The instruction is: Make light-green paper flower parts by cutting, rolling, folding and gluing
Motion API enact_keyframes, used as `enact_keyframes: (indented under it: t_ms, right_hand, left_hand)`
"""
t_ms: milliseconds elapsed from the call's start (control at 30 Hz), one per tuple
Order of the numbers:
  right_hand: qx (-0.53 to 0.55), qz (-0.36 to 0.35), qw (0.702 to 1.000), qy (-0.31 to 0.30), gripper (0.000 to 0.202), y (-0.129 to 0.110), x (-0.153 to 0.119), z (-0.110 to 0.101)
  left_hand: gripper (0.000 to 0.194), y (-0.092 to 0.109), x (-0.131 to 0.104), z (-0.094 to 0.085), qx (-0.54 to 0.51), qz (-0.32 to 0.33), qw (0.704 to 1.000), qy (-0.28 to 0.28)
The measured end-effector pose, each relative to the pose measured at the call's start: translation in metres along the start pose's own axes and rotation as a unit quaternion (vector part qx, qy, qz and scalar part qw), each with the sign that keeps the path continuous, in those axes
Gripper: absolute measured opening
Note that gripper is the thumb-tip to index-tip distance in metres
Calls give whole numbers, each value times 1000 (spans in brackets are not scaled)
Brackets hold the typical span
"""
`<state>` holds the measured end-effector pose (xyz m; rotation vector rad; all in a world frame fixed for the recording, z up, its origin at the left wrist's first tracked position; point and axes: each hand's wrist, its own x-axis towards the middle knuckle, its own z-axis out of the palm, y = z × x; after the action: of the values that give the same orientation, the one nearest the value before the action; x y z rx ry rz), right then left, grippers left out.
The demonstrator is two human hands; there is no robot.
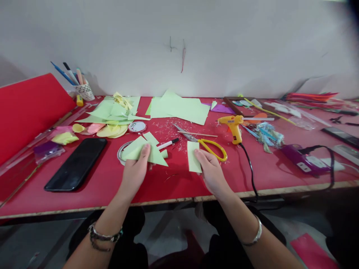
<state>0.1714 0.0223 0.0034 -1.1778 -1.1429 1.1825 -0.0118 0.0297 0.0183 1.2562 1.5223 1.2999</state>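
Note:
My left hand point(138, 164) grips a pale green paper piece point(134, 149) with pointed corners, thumb on top. Another green paper strip point(150, 138) shows behind it; whether that is held too I cannot tell. Between the thumb and fingers of my right hand point(209, 166) is a small pale green paper rectangle point(193, 158), held upright. Yellow-handled scissors point(214, 148) lie just beyond my right hand, blades pointing away to the left. A white marker with a black cap point(168, 144) rests between the two hands. Partly hidden under the left-hand paper is a round roll or lid point(121, 153).
A yellow glue gun point(234, 127) stands right of the scissors, its black cord running over the table edge. Green sheets point(179, 108) lie at the back. A black phone point(75, 164) is at left, a purple power box point(305, 160) at right. Paper scraps litter the middle.

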Motion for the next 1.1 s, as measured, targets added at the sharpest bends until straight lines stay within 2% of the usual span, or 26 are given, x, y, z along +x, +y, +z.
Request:
enact_keyframes:
  t_ms: [100, 267, 433, 567, 667, 767, 867, 1000, 1067, 1100]
  right_hand:
    - [-5, 2, 1000, 23, 37, 3, 3, -6]
    - [-49, -13, 999, -5, 30, -3, 2, -9]
    - [-89, 6, 996, -18, 25, -16, 9, -11]
    - [-137, -12, 989, -62, 25, -33, 16, 1]
    - [-176, -50, 978, -100, 24, -48, 26, 17]
    - [-210, -86, 965, -134, 23, -61, 51, 39]
    - [-241, -86, 953, -165, 26, -69, 92, 69]
    - [-280, -53, 944, -166, 22, -66, 154, 122]
    - [-287, -31, 943, -168, 17, -60, 178, 148]
    - [-287, -18, 942, -171, 21, -56, 187, 160]
  left_hand:
    - [37, 1, 4, -7, 31, 23, 999, 8]
    - [42, 6, 4, -5, 33, 51, 997, -56]
    - [34, 8, 7, -8, -51, 21, 992, -114]
    - [37, 9, 9, -17, -130, -6, 984, -123]
    - [36, 13, 8, -23, -152, -15, 983, -106]
    - [32, 16, 7, -27, -157, -22, 984, -77]
    - [30, 16, 8, -28, -152, -15, 986, -67]
    - [26, 13, 10, -30, -139, 0, 987, -79]
    - [24, 13, 11, -33, -108, -13, 992, -57]
    - [23, 13, 11, -34, -93, -21, 995, -39]
